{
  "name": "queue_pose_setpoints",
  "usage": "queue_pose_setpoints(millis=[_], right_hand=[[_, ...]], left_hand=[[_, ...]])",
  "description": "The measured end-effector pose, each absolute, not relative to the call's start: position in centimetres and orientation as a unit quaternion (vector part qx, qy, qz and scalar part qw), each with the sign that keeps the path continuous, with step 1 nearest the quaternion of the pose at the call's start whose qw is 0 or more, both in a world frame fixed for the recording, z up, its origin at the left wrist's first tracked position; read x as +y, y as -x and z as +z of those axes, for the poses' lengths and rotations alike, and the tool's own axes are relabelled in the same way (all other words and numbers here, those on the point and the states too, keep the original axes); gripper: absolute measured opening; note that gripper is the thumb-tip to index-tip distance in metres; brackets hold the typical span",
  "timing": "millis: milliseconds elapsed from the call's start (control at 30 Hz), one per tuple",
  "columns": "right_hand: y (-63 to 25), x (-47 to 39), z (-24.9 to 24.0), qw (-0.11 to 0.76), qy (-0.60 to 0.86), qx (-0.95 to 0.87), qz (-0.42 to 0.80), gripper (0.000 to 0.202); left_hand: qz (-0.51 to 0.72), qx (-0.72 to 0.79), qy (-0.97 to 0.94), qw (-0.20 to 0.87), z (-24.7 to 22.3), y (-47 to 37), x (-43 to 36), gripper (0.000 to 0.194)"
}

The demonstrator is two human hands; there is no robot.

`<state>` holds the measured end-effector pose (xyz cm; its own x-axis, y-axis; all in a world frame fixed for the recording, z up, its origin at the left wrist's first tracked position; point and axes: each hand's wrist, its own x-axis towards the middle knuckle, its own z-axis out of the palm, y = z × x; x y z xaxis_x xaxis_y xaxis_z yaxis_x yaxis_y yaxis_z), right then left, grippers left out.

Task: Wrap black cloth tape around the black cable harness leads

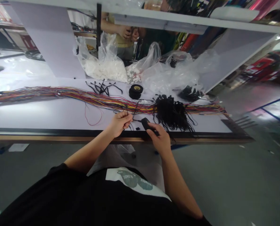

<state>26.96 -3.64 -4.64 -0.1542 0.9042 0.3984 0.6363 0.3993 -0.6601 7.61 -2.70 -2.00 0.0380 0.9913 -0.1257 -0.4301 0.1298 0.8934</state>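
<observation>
Pinches thin black cable (134,111) in left hand (122,122); grips black roll-shaped object (145,123) in right hand (160,138). Holds object near front edge of tabletop (48,117), between multicolored wire bundle (102,101) and wearer, left of black cable pile (171,113).

A white workbench (48,117) crosses the frame, bearing a multicoloured wire bundle (104,101), black cable heap (171,113) right of centre, black tape rolls (135,92) centrally, and clear plastic bags (107,67) at upper centre.
</observation>
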Motion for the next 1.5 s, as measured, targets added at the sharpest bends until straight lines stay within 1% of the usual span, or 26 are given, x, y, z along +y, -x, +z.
queue_pose_setpoints(millis=[100,167,233,300,400,467,533,633,700,900,1033,1133,1233,1333,1400,1433,1500], right_hand=[[-26.1,-5.1,-3.2,0.455,0.512,-0.685,0.250,0.026],[-25.6,-5.9,-2.5,0.470,0.511,-0.670,0.263,0.026],[-25.4,-6.5,-2.0,0.470,0.510,-0.671,0.261,0.026],[-25.3,-7.0,-1.9,0.463,0.511,-0.679,0.254,0.025],[-25.3,-7.5,-1.8,0.445,0.514,-0.693,0.239,0.024],[-25.4,-7.8,-1.8,0.435,0.509,-0.711,0.215,0.023],[-25.4,-8.0,-1.6,0.424,0.496,-0.735,0.182,0.023],[-25.5,-8.2,-1.4,0.405,0.483,-0.764,0.139,0.023],[-25.5,-8.1,-1.3,0.394,0.480,-0.776,0.111,0.023],[-25.3,-7.7,-1.4,0.365,0.472,-0.799,0.071,0.024],[-24.9,-7.6,-1.5,0.352,0.471,-0.807,0.060,0.025],[-24.3,-7.5,-1.2,0.314,0.494,-0.811,0.004,0.030],[-23.7,-6.9,-0.8,0.240,0.531,-0.811,-0.047,0.034],[-23.4,-6.1,-0.7,0.195,0.557,-0.805,-0.063,0.029],[-23.5,-5.5,-0.9,0.210,0.579,-0.787,-0.048,0.027],[-23.7,-5.2,-1.1,0.235,0.586,-0.775,-0.024,0.027],[-24.2,-4.7,-1.4,0.326,0.587,-0.738,0.060,0.026]], left_hand=[[0.547,0.455,-0.383,0.589,-1.8,-8.5,-3.7,0.008],[0.520,0.491,-0.450,0.534,-1.3,-8.7,-4.4,0.017],[0.496,0.511,-0.529,0.461,-0.9,-8.5,-4.9,0.024],[0.466,0.516,-0.593,0.406,-0.9,-8.1,-5.1,0.025],[0.434,0.531,-0.623,0.376,-1.2,-7.9,-5.3,0.027],[0.439,0.540,-0.615,0.370,-1.4,-8.0,-5.5,0.022],[0.448,0.526,-0.613,0.382,-1.2,-8.2,-5.8,0.015],[0.462,0.485,-0.611,0.420,-0.8,-8.7,-6.3,0.019],[0.476,0.475,-0.604,0.427,-0.6,-8.8,-6.5,0.021],[0.493,0.478,-0.598,0.413,-1.2,-8.9,-6.6,0.014],[0.496,0.496,-0.607,0.374,-1.6,-8.7,-6.6,0.008],[0.482,0.505,-0.616,0.365,-1.6,-8.8,-6.4,0.009],[0.473,0.503,-0.595,0.411,-1.6,-9.1,-6.2,0.005],[0.456,0.497,-0.537,0.506,-1.3,-9.4,-6.0,0.008],[0.433,0.498,-0.500,0.560,-1.0,-9.6,-5.9,0.003],[0.422,0.500,-0.489,0.577,-0.9,-9.6,-5.9,0.007],[0.406,0.504,-0.482,0.591,-0.7,-9.6,-5.9,0.026]])
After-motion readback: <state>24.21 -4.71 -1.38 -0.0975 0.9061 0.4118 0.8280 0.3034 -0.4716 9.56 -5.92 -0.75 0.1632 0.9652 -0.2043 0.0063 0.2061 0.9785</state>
